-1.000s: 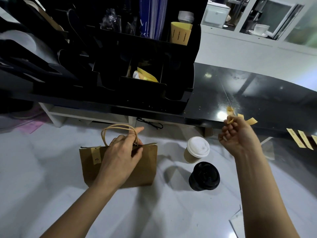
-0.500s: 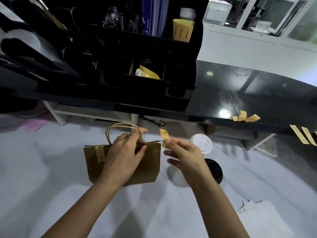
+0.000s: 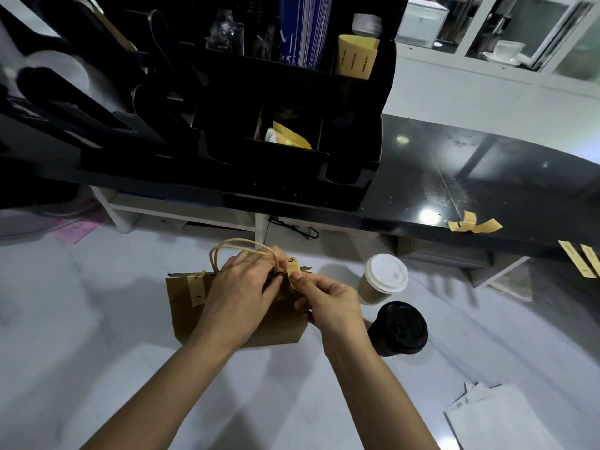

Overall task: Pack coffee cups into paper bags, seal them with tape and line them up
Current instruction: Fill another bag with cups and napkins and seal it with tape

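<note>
Down at the near right corner of the white surface [image 3: 97,368] lie some flat white paper bags [image 3: 506,414]. Two bare arms reach out over the surface to a brown paper bag [image 3: 276,329] that stands in the middle. The left hand [image 3: 242,287] lies on the top of the bag, with its fingers curled over the closed top edge by the tan handles [image 3: 237,246]. The right hand [image 3: 328,302] pinches a strip of tan tape [image 3: 293,269] between thumb and finger and holds it at the bag's top edge, right beside the left hand's fingertips. Another tape strip [image 3: 197,289] is stuck over the top of the bag near its left corner.

Just to the right of the bag stand two coffee cups. The black cup with a black lid [image 3: 399,328] is nearer. The tan cup with a white lid [image 3: 384,277] stands just behind it. Both are upright and outside the bag.

Farther back runs a shiny black counter [image 3: 454,177]. A crumpled bit of tape [image 3: 474,224] sticks to its front edge, and two straight tape strips [image 3: 581,259] hang on the edge farther right. A big black organizer [image 3: 292,164] sits on the counter. It holds yellow packets [image 3: 292,139], a yellow sleeve [image 3: 357,56] and blue sheets [image 3: 305,27]. Far behind are white cabinets [image 3: 487,79].
</note>
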The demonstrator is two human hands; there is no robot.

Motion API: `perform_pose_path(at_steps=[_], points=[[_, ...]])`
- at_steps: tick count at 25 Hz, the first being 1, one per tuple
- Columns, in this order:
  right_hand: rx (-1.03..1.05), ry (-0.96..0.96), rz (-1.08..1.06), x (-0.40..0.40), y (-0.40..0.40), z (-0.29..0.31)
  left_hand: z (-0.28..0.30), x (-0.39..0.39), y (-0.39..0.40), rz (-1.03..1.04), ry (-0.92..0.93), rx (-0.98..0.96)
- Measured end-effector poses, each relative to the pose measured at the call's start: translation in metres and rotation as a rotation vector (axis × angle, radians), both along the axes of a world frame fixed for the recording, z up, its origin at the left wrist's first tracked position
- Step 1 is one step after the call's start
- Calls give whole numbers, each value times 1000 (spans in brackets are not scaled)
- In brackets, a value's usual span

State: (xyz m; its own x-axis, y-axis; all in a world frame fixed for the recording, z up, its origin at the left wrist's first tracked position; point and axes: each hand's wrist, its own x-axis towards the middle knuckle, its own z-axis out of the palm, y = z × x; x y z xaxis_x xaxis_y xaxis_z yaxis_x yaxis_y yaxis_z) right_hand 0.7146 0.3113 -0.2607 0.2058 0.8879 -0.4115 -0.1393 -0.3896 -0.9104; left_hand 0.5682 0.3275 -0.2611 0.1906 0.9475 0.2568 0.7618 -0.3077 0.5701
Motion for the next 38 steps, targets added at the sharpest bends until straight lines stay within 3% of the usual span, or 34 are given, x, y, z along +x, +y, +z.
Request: perform_pose_path(at_steps=[13,21,33,38], points=[[-15,20,3,1,1,-7,8,3,15,-93,119,-116],[45,-170,22,1,8,-11,12,3,16,-117,161,-155],[57,-601,-13,5,-2,-35,9,6,12,-49,123,-118],[109,-547,41,9,1,-37,2,8,11,-19,98,-17]])
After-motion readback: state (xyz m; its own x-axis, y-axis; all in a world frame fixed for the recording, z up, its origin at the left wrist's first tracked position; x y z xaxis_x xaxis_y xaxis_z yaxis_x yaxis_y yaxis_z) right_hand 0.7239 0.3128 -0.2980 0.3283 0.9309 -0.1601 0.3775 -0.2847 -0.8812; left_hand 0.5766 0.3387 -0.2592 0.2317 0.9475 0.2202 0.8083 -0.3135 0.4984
